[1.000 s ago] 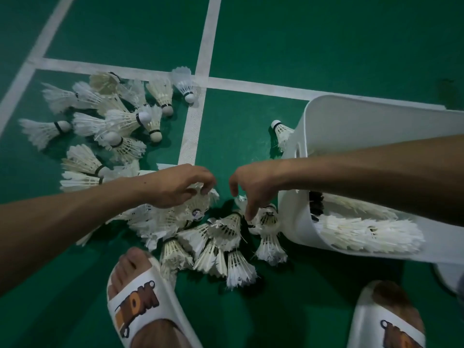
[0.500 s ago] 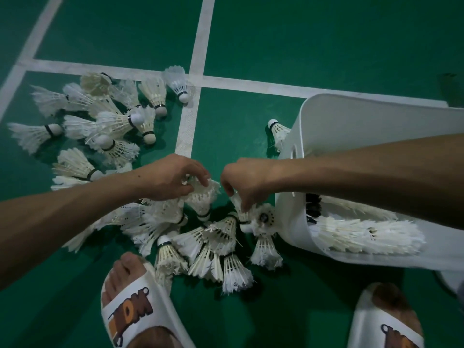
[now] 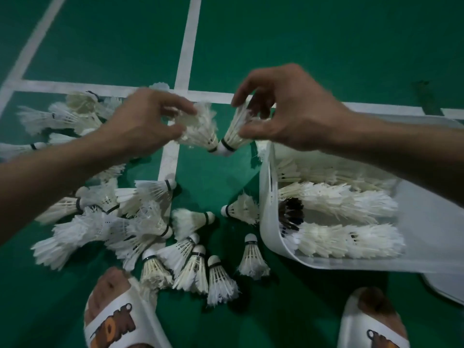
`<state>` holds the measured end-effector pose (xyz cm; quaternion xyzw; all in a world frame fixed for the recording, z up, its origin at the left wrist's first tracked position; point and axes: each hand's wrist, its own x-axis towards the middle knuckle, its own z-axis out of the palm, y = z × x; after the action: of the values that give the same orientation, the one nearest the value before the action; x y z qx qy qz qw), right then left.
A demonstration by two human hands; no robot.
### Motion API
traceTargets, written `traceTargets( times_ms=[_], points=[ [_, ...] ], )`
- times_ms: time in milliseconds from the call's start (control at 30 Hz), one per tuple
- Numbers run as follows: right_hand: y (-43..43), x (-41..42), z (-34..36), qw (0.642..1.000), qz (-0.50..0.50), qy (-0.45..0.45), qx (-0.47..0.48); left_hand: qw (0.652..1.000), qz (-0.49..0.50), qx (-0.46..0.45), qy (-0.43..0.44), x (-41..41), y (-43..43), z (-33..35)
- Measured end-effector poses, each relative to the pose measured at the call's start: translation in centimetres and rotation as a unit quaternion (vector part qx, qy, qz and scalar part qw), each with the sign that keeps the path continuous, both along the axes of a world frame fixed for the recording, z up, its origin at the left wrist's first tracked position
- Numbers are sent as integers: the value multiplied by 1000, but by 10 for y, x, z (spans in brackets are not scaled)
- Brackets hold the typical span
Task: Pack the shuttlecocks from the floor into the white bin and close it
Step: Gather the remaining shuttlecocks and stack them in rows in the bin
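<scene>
In each grip, one frayed white shuttlecock (cork downward).

Bare green floor across upper frame: open passage. Small clear patch at centre, between loose shuttlecocks lower left and white bin at right. Bin mouth part-filled with stacked shuttlecocks; free room upper right inside. Right forearm crosses above bin. Slippered feet block bottom edge.
</scene>
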<state>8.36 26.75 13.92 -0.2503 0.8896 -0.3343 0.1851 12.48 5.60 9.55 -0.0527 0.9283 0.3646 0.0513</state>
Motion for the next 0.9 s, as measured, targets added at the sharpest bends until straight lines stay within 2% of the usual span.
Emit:
traceTargets(
  times_ms=[200, 333, 567, 767, 900],
  points=[
    [52, -4, 25, 983, -105, 37, -144, 996, -27, 27, 81, -9, 32, 40],
    [98, -5, 27, 970, -162, 15, -183, 989, -86, 56, 107, -14, 67, 55],
    [174, 15, 1, 966, -227, -13, -124, 979, -171, 77, 83, -23, 123, 57],
    [187, 39, -46, 977, -200, -72, -18, 983, -181, 32, 24, -33, 153, 27],
    [175, 48, -76, 983, -159, -84, 22, 985, -169, 5, 16, -40, 160, 16]
  ],
)
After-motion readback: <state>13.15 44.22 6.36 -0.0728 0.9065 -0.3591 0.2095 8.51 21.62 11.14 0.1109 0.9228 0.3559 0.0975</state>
